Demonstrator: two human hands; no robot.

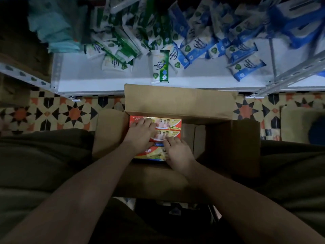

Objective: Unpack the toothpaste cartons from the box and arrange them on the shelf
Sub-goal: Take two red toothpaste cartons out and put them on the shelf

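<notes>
Red Colgate toothpaste cartons [168, 123] lie against the open brown cardboard box's [179, 101] left wall. Left hand [140, 132] and right hand [177, 152] rest flat-fingered on them. White shelf [105, 80] carries "Pine Antibacterial Wipes" packs [160, 66].

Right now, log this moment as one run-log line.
stage: unpacking | left hand: on toothpaste cartons in cardboard box | right hand: on cartons | shelf: wipes packs only
</notes>
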